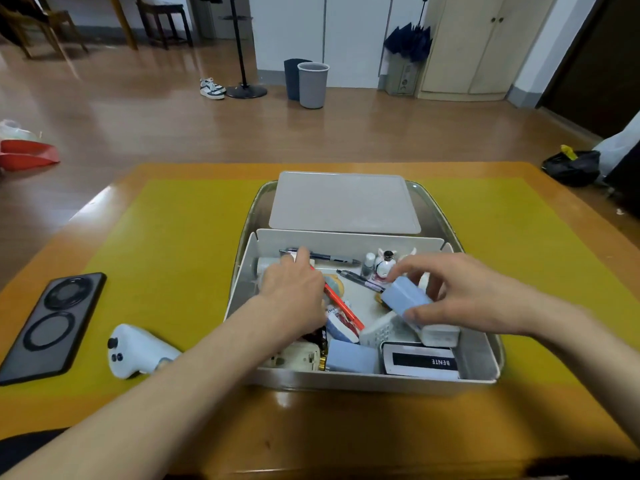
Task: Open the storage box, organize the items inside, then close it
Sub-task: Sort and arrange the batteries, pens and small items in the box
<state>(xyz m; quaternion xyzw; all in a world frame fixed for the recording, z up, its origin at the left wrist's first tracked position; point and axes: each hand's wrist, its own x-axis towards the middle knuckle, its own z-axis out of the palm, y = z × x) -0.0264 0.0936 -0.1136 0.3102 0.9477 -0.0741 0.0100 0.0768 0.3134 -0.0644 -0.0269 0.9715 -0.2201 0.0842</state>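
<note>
At the far left of the yellow mat (166,237) a black phone (52,329) lies face down, and just to its right sits a white handheld controller (136,351) with dark buttons. The mat covers most of a wooden table (311,427).

The open storage box (479,358) stands in the middle of the mat, its white walls crowded with small things. Its lid (344,202) lies flat just behind it, resting on a clear tray (438,209).

The left hand (294,289) reaches into the left part of the box, fingers stretched toward the far wall, where a dark pen (332,258) lies along the back — the fingertips touch something white there, but whether they pinch it cannot be told. Beside this hand a red pen (343,308) runs diagonally across the floor of the box, and a second dark pen (360,280) lies further right. A battery (322,344) and a cream-coloured plug (298,356) sit near the front wall, with a pale blue block (351,356) next to them.

In the far right corner stand a small bottle (369,265) and a white figurine (385,266). The right hand (464,299) hovers over the right part of the box and grips a light blue case (405,295) between thumb and curled fingers, held tilted above a white charger (440,334). A white box marked BENTE (420,362) lies against the front wall.
</note>
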